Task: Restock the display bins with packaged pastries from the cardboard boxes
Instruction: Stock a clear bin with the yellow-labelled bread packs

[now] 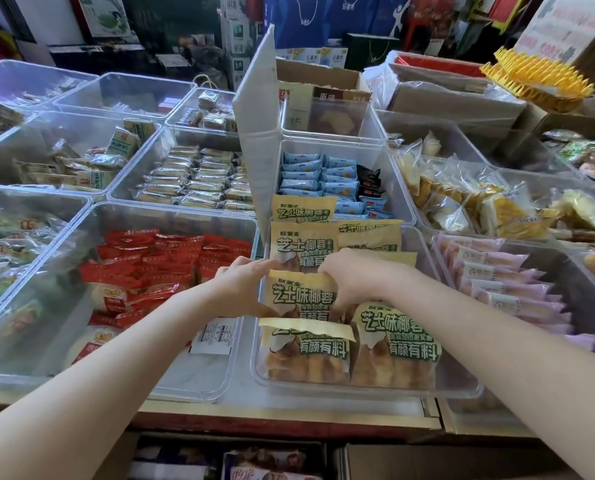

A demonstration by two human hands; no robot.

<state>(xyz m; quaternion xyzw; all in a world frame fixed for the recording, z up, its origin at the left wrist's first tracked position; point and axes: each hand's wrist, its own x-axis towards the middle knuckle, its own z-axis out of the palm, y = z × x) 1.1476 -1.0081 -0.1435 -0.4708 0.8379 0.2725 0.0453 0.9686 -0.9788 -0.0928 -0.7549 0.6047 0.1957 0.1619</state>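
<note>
A yellow pastry packet (301, 294) with green lettering is gripped from both sides in the near middle clear bin (368, 389) on the counter (289, 410). The left hand (242, 287) is curled round its left edge, with the fingers (254, 265) along the top; the right hand (353, 277) is closed over its right upper corner. The packet is held upright between two rows of like packets: two (349, 344) stand just nearer, others (303, 244) are stacked farther back. Red-wrapped packets (171, 261) are seen in the bin to the left, pink ones (503, 282) in the bin to the right. Cardboard boxes (226, 459) are seen below the counter's near edge
</note>
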